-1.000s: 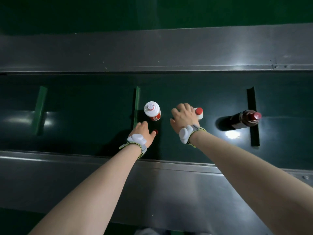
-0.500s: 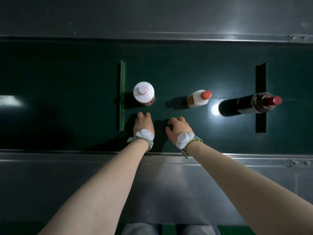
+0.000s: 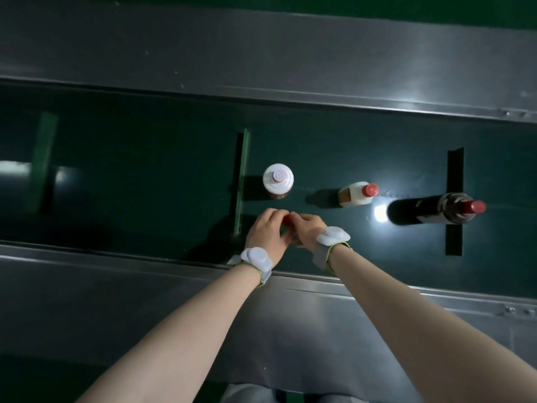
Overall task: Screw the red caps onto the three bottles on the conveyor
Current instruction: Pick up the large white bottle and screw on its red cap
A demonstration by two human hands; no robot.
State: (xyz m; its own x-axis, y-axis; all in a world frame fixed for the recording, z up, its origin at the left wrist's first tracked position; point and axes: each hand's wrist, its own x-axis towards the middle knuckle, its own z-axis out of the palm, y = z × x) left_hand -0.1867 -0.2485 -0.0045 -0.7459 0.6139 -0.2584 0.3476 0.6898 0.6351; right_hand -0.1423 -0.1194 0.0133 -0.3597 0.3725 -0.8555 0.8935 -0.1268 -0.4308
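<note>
Three bottles stand on the dark green conveyor belt (image 3: 145,181). The left one is a white bottle (image 3: 278,180) with no cap on its pale neck. A smaller white bottle (image 3: 356,194) in the middle wears a red cap. At the right stands a dark glass bottle (image 3: 436,209) with a red top. Just in front of the uncapped bottle, my left hand (image 3: 266,232) and my right hand (image 3: 308,229) meet, fingertips pinched together around a small red cap (image 3: 287,219). Only a sliver of the cap shows between the fingers.
A thin green cleat (image 3: 242,181) crosses the belt just left of my hands. A black strip (image 3: 454,199) crosses it under the dark bottle. Grey metal rails (image 3: 261,53) run along the far and near sides. A bright glare spot lies beside the dark bottle.
Both hands have come together from slightly apart on the belt, and the red cap now sits between their fingertips. The view has shifted, so the bottles appear further right.
</note>
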